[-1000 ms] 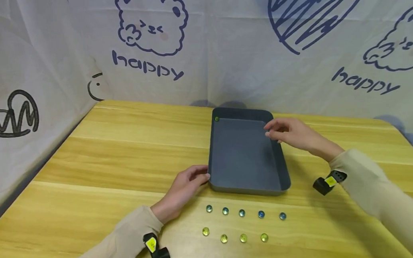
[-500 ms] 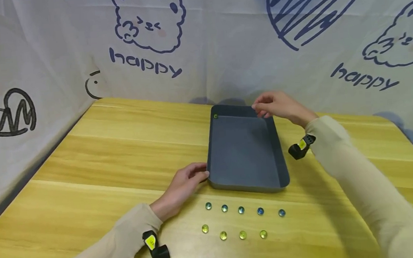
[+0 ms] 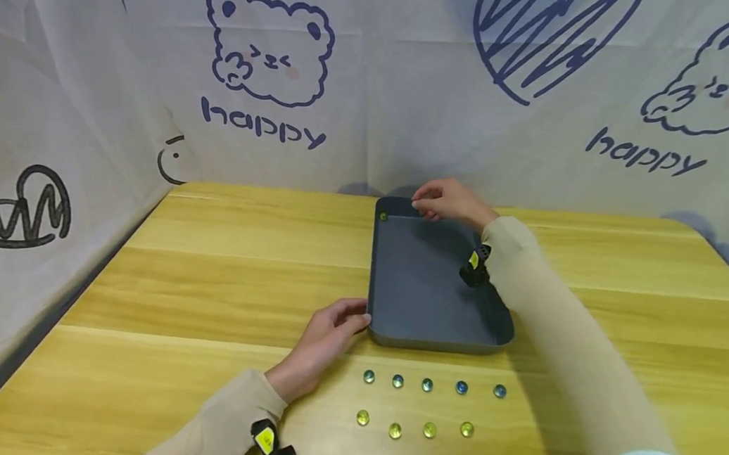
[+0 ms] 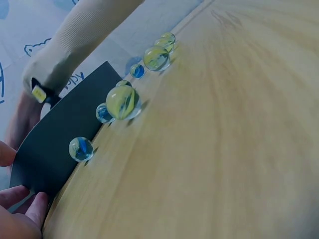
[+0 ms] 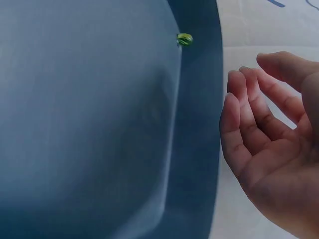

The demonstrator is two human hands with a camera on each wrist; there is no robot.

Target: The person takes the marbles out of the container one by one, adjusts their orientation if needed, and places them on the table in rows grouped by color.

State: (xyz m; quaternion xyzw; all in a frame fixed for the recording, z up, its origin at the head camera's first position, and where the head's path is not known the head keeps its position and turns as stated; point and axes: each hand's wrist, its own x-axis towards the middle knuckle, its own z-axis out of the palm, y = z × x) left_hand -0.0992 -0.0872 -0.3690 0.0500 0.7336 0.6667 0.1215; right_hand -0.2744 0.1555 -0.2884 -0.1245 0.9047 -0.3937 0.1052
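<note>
A dark grey rectangular tray point(image 3: 425, 279) lies on the table. My left hand point(image 3: 321, 340) rests against its near left corner, thumb and fingertips at the outer wall; the left wrist view shows those fingers point(image 4: 37, 209) low on the wall. Over the tray's far wall is my right hand point(image 3: 448, 202), its fingers loosely bent. In the right wrist view that palm point(image 5: 279, 154) faces the camera just beyond the rim, holding nothing visible. One yellow-green glass marble point(image 3: 384, 217) sits in the far left corner of the tray; the right wrist view shows this marble point(image 5: 185, 39) against the wall.
In front of the tray, several blue glass marbles point(image 3: 427, 385) form a row on the wooden table point(image 3: 217, 294). Nearer still is a row of several yellow-green marbles point(image 3: 429, 430). A white cloth point(image 3: 406, 98) with drawings hangs behind the table.
My right hand has moved from the tray's right side to its far wall, then left along it. The left hand stays at the near left corner. The marbles keep their places.
</note>
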